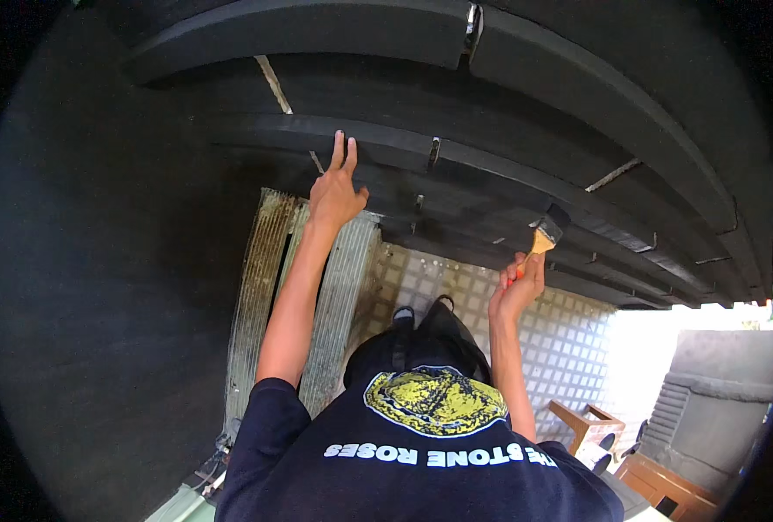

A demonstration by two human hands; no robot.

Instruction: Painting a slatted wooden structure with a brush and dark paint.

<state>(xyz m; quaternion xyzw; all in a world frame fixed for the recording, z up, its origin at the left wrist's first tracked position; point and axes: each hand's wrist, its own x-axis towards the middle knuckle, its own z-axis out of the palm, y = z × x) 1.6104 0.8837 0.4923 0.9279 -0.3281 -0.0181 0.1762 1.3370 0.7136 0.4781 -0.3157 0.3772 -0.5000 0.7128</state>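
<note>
Brush [544, 235] sat up at the black beams [456, 187], bristles touching the dark painted wood, and the right hand [517, 287] was wrapped tight round its orange handle, fingers closed on it. Left hand [335, 193] was flat against the beam edge, fingers spread and straight, gripping nothing. Both bare forearms reached up from a dark printed shirt [421, 435]. Below lay corrugated sheets [265, 287] and a tiled floor [569, 339], with wooden furniture [586, 426] off near the bright lower right.

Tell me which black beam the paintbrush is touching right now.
The paintbrush in the right hand touches the lower black beam, below the beam that the left hand braces against.
</note>
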